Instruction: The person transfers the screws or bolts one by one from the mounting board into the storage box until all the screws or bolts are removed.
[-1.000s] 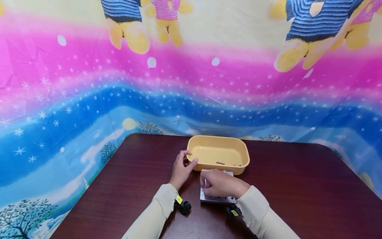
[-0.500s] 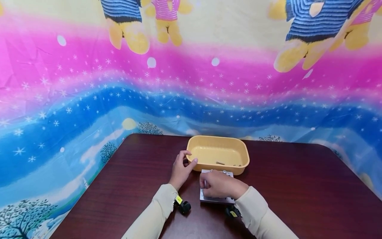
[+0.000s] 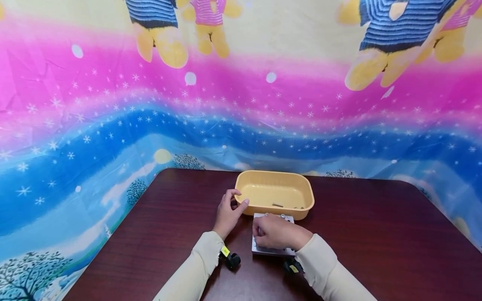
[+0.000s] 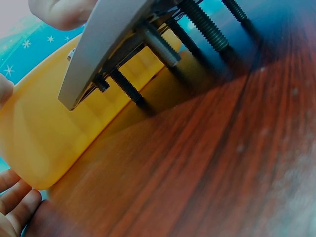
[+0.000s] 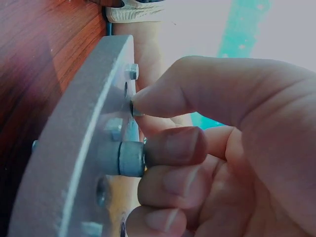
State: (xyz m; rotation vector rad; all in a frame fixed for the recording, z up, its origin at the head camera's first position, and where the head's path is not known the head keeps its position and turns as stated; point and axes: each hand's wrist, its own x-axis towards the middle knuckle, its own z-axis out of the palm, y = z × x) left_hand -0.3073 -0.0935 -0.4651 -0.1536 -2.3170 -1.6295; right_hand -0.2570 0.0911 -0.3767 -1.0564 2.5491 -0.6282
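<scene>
A grey metal plate [image 3: 258, 252] stands on the table, partly under my right hand [image 3: 280, 232]. In the left wrist view, several threaded bolts [image 4: 200, 24] project from its underside. In the right wrist view, my thumb and a mostly hidden finger pinch a small screw [image 5: 138, 112] at the plate's face. The other fingers curl beside a large cylindrical bolt head [image 5: 132, 159]. My left hand [image 3: 227, 215] holds the left end of a yellow plastic bin [image 3: 249, 209], fingers bent around its corner and thumb at the near side.
Inside the bin lie a loose screw [image 3: 278, 205] and a few tiny metal pieces [image 3: 299, 208] near its front wall. The bin stands directly behind the plate. The dark wooden table [image 3: 361, 234] ends at a printed cloth backdrop [image 3: 241, 104].
My right hand's fingers shift slightly at the screw, and a light sliver visible between them earlier is now hidden. The left hand, bin and plate keep their places.
</scene>
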